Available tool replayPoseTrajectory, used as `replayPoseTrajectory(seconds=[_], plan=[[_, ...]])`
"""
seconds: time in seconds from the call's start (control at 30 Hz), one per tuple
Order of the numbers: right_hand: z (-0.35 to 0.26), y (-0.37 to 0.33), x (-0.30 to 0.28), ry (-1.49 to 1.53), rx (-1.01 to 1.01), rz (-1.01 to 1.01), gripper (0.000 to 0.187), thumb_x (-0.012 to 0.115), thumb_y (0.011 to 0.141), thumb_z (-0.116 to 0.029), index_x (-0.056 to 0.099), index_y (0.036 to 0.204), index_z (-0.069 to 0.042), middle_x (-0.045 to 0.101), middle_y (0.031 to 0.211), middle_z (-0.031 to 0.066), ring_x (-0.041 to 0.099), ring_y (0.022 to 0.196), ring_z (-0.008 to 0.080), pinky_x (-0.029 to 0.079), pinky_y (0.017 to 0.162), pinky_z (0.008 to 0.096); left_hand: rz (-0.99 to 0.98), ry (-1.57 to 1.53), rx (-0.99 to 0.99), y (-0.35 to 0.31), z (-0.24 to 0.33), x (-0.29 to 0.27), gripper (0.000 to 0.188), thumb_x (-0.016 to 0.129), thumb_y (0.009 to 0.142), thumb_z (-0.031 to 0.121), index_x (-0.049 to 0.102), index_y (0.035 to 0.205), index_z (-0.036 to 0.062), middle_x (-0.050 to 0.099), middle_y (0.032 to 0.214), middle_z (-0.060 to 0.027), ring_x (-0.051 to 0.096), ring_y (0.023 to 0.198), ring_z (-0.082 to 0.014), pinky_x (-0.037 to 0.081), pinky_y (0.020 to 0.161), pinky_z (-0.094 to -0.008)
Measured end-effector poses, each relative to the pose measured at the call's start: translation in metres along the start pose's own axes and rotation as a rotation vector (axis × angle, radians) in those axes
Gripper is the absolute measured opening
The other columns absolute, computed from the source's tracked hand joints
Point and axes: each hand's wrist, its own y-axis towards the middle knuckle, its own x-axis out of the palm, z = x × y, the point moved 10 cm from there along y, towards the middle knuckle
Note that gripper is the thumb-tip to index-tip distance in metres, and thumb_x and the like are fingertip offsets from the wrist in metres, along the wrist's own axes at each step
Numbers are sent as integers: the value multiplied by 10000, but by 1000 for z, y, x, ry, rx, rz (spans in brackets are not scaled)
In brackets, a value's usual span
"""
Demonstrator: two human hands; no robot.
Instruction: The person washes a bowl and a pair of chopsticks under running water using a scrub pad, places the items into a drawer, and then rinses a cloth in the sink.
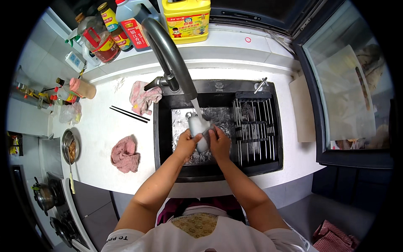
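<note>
Water runs from the dark grey faucet [172, 54] onto a whitish rounded object [196, 125] in the black sink [161, 138]. The object's exact kind is hard to make out through the splash. My left hand [186, 144] is closed on its near left side, thumb toward the middle. My right hand [220, 143] grips from the right, fingers bent and close to the left thumb. A darker grey patch shows between both hands; whether it is a cloth or part of the object, I cannot tell. Water wets the sink's bottom around them.
A metal drying rack [254, 130] fills the sink's right side. Left of the sink lie two pink cloths [126, 154] and black chopsticks [130, 114]. A metal pan [69, 147] stands farther left. Bottles and a yellow jug [187, 23] line the ledge; an open window [348, 92] juts in at right.
</note>
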Motion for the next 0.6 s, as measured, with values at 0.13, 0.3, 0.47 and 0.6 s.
replayPoseTrajectory(seconds=[0.13,0.3,0.47,0.6], plan=[[-65,4,12,-310,-667,9,349,448,902,-274,590,1079,-9,594,1085,174,593,963,274,457,782,312,-185,451,58,-15,5,16,119,599,837,85,552,923,17,578,780,-17,508,643,-81,406,557,-215],[37,14,53,527,666,-798,442,413,906,-447,595,1097,-93,609,1058,82,581,953,179,459,769,359,-378,126,-10,-49,27,30,208,584,837,59,543,1026,-18,609,886,-58,569,763,-109,451,664,-231],[65,1,57,1002,702,-402,564,374,909,-501,470,1234,-51,564,1130,108,538,1028,202,415,892,335,-217,-467,-56,-21,24,-4,319,574,861,179,507,1105,-14,608,1013,-119,595,947,-213,468,859,-348],[35,-2,35,619,190,-4,539,365,933,-390,346,1315,-10,433,1285,159,433,1159,290,315,990,388,19,-698,-82,-5,19,-9,199,518,895,164,515,1064,59,597,1014,-97,590,931,-207,487,809,-336]])
